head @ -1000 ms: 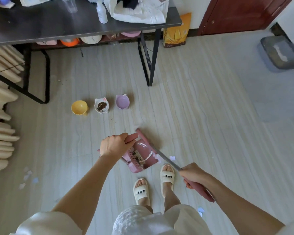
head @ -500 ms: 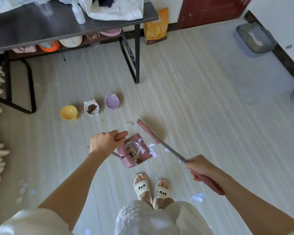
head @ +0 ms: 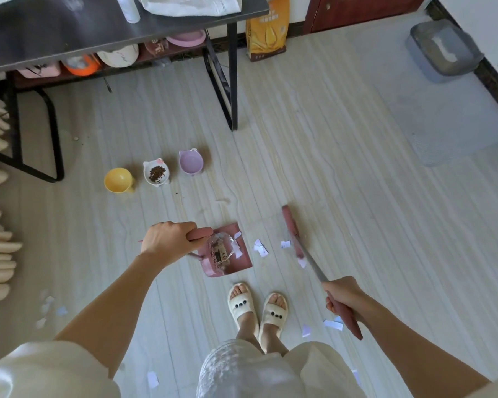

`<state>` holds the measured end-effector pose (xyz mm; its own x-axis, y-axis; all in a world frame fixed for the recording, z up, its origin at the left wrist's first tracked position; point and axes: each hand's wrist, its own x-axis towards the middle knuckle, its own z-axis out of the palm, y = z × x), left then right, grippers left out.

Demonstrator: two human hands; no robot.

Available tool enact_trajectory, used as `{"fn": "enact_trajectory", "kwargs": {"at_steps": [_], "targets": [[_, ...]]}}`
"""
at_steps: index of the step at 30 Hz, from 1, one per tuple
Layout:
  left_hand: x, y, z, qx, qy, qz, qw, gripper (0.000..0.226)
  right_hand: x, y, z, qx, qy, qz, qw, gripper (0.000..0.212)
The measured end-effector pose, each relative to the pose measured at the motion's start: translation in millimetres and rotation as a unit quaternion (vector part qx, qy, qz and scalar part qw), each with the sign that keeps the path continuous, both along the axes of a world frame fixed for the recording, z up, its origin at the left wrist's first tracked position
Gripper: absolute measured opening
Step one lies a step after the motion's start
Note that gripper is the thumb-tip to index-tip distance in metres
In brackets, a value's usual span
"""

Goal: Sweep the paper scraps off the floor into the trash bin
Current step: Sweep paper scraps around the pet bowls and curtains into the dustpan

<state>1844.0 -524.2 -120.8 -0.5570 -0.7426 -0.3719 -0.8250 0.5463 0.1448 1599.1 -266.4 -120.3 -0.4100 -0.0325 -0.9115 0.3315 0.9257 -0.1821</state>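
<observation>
Left hand: the left hand [head: 167,242] is curled tight round the pink handle of the dustpan [head: 227,249], holding the pan down on the floor just ahead of the slippers [head: 258,308].
Right hand: the right hand [head: 344,294] has its fingers wrapped round the pink grip of the broom [head: 292,231], whose metal shaft slants up and away to the head.
Broom head: it sits on the floor to the right of the dustpan, apart from it, its long side facing the pan's open mouth.
Dustpan contents: a crumpled clear wrapper and a few white scraps lie inside.
Paper scraps: several paper scraps [head: 260,248] lie on the floor between the pan's mouth and the broom head; more lie by the right foot, low near the person's clothing, and far left near the cream slats.
Trash bin: I cannot spot one from here.
Floor [head: 342,182]: pale wood-look boards.
Nearby: a yellow bowl [head: 118,180], a white bowl [head: 156,173] with brown kibble and a purple bowl [head: 191,162] stand in a row beyond the pan; a dark table [head: 69,27] stands behind them, with an orange bag [head: 266,27] against the wall.
</observation>
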Motion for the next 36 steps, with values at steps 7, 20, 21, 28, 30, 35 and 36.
{"fn": "enact_trajectory", "kwargs": {"at_steps": [7, 20, 21, 28, 30, 35, 36], "targets": [[-14, 17, -3, -0.006, -0.009, -0.024, 1.0, 0.034, 39, -22, 14, -0.012, -0.091, 0.003, 0.996, 0.026], [-25, 16, -1, -0.008, 0.004, -0.049, 0.999, 0.035, 4, -2, 43, -0.038, -0.014, 0.028, 0.999, 0.022], [-27, 17, -2, -0.008, 0.006, -0.055, 0.998, 0.035, 4, 0, 39, -0.035, -0.004, 0.027, 0.999, 0.023], [-41, 27, -14, -0.029, 0.012, -0.096, 0.995, 0.04, 14, 18, 17, -0.036, -0.038, -0.069, 0.996, 0.012], [-45, 29, -16, -0.031, 0.011, -0.109, 0.994, 0.039, 23, 21, 15, -0.038, -0.068, -0.08, 0.994, 0.015], [-51, 30, -16, -0.038, 0.0, -0.13, 0.991, 0.033, 18, 22, 20, -0.026, -0.125, -0.058, 0.99, 0.021], [-52, 31, -16, -0.038, 0.002, -0.131, 0.991, 0.032, 16, 20, 23, -0.026, -0.123, -0.034, 0.992, 0.021]]}}
